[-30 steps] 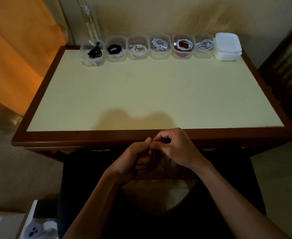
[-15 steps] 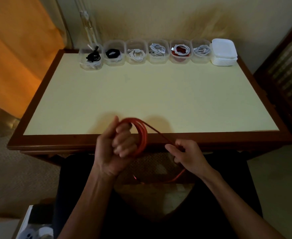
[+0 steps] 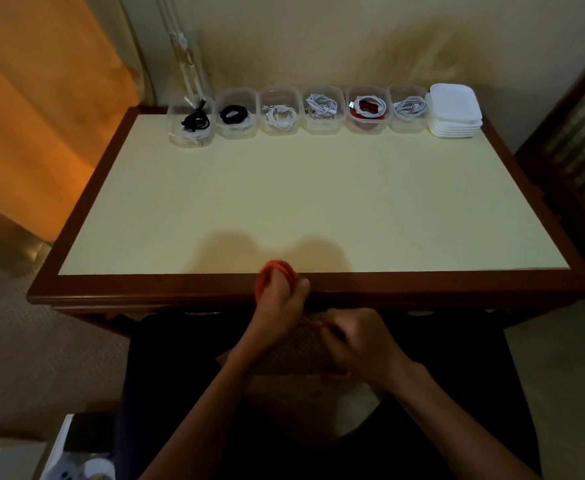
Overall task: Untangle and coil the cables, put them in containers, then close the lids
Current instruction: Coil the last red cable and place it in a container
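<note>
Both hands [image 3: 318, 323] on red cable [image 3: 277, 271]

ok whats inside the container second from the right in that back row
The open container holds a white cable coiled on top of something red, most likely another cable. The white loops cover much of the red, so how much of it lies underneath cannot be seen.

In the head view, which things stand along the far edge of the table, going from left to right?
Container with black cable over white → container with black coil → container with white cable → second white-cable container → container with red and white cables → container with whitish cable → stack of white lids.
</note>
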`<state>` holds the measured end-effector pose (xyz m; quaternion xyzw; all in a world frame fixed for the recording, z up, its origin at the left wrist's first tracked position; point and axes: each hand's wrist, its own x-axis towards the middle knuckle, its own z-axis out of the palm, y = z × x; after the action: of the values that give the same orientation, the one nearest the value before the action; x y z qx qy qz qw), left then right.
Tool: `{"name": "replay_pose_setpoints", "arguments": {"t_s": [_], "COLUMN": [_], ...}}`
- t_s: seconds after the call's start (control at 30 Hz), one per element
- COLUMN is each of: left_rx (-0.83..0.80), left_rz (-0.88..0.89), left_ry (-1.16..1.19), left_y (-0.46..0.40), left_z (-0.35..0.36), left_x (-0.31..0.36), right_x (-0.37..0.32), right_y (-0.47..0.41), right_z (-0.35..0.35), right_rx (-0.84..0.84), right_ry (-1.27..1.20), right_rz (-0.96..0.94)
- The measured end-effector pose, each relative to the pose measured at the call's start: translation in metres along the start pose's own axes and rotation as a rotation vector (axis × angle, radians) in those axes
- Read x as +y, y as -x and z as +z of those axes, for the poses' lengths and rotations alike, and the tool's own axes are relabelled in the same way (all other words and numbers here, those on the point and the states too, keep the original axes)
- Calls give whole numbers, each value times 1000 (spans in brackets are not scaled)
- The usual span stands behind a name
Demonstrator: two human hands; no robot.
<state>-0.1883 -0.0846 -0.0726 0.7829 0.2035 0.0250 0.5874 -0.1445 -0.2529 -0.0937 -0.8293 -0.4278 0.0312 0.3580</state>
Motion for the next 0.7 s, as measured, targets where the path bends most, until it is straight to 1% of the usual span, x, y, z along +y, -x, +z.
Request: {"name": "replay_pose_setpoints", "arguments": {"t_s": [0.03, 0.07, 0.13, 0.17, 0.23, 0.3, 0.37, 0.4, 0.43, 0.5, 0.53, 0.57, 0.63, 0.7], "left_rx": [-100, -223, -448, -495, -514, -569, -663, -720, -792, -934, -918, -831, -561, -267], "left_rz": [-26, -74, -188, -242, -322, -342, -350, -360, -358, -244, -172, -106, -54, -69], "left_ry": [-68, -58, 145, 259, 395, 484, 584, 708, 905, 1361, 1524, 1616, 1692, 1713], "left_y": [7, 15, 29, 34, 37, 36, 36, 37, 36, 28, 24, 19, 7, -6], "left_z": [3, 5, 7, 6, 2, -1, -6, -10, -15, -31, -37, -40, -40, -35], "left_x": [0, 2, 8, 11, 15, 16, 19, 23, 27, 42, 53, 64, 80, 84], "right_x": [0, 1, 6, 10, 18, 20, 19, 20, 24, 34, 39, 44, 40, 30], "right_y": [-6, -11, -20, -22, -24, -25, -28, -29, -28, -21, -15, -9, -2, 1], "right_z": [-5, -10, -17, -18, -16, -12, -9, -8, -8, -10, -9, -7, -1, 9], "right_rx": [15, 27, 37, 35, 56, 99, 146, 173, 203, 238, 230, 208, 150, 91], "right_ry": [24, 48, 79, 75, 68, 65, 45, 40, 36, -17, -54, -64, -30, -3], "right_rz": [-1, 6, 45, 76, 124, 142, 123, 131, 165, 259, 289, 297, 270, 217]}}
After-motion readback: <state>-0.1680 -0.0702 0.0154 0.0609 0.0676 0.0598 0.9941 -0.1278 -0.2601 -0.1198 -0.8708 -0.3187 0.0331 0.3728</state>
